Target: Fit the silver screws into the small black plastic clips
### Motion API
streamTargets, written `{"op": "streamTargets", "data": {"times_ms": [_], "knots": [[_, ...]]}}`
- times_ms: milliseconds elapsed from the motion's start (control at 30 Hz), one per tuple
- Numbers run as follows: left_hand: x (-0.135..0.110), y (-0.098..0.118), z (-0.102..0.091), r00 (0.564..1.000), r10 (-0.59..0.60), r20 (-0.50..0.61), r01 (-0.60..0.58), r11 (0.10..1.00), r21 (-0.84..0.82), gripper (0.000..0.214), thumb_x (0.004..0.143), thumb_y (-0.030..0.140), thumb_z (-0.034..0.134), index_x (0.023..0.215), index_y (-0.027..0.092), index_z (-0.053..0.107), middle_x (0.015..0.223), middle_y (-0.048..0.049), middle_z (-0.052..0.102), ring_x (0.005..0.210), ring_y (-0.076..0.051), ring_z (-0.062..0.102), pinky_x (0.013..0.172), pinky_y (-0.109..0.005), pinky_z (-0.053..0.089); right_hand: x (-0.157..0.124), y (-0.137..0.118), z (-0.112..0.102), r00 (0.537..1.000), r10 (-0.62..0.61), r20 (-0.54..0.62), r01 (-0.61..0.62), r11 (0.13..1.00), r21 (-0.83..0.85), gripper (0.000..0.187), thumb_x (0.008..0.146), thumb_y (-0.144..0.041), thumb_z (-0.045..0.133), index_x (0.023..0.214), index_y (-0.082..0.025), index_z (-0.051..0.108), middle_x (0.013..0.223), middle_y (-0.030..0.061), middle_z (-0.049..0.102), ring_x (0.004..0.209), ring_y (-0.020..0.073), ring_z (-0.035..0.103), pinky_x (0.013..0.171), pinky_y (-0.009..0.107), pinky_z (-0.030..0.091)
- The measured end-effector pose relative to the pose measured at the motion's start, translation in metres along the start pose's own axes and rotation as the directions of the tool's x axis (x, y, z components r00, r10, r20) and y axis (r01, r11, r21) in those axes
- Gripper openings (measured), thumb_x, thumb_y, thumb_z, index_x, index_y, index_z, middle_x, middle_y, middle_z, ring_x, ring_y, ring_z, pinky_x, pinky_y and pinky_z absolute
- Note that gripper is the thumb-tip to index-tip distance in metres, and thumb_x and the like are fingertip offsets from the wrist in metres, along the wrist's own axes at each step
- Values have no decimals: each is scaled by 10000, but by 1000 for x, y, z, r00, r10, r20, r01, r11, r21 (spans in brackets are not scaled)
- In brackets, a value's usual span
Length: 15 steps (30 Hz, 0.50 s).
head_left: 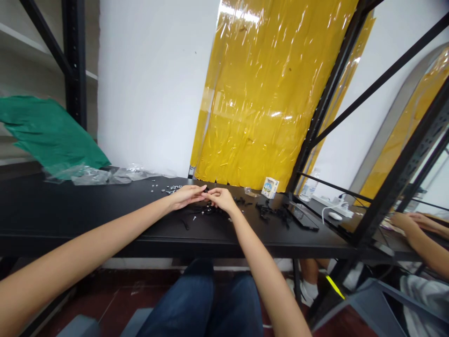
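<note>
Facing black workbench point(87, 220), yellow plastic sheeting point(259, 98)

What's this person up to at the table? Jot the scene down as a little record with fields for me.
Left hand: fingertips meet the right hand's; anything held is too small to tell
Right hand: fingertips meet the left hand's
Beneath hands: small black parts
Surface: black table
Farther left: small metal fasteners
Farther right: black parts cluster; printed box
Nearby: another person's hands, far right
</note>
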<state>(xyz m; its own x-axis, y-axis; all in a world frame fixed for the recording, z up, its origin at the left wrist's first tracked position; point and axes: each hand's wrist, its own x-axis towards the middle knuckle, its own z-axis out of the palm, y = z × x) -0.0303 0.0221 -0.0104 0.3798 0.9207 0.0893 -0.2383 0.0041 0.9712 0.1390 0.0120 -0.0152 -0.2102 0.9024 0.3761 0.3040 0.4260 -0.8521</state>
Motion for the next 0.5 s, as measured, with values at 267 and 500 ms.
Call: {"op": "streamTargets", "data": {"times_ms": [267, 500], "knots": [[-1, 3, 2, 997, -11, -73, 5, 997, -73, 125, 772, 186, 673, 728, 72, 652, 685, -72, 661, 718, -136, 657, 829, -253, 538, 6, 6, -3, 994, -66, -84, 72, 995, 75, 290, 713, -407, 653, 790, -129, 684, 671, 55, 709, 406, 70, 532, 412, 180, 429], [-2, 4, 5, 997, -50, -62, 47, 998, -45, 122, 815, 162, 618, 760, 64, 666, 715, -88, 667, 722, -142, 658, 817, -258, 537, 3, 1, -5, 964, -119, -236, 103, 992, -79, 251, 743, -392, 607, 757, -155, 686, 642, 42, 700, 438, 103, 561, 461, 203, 456]]}}
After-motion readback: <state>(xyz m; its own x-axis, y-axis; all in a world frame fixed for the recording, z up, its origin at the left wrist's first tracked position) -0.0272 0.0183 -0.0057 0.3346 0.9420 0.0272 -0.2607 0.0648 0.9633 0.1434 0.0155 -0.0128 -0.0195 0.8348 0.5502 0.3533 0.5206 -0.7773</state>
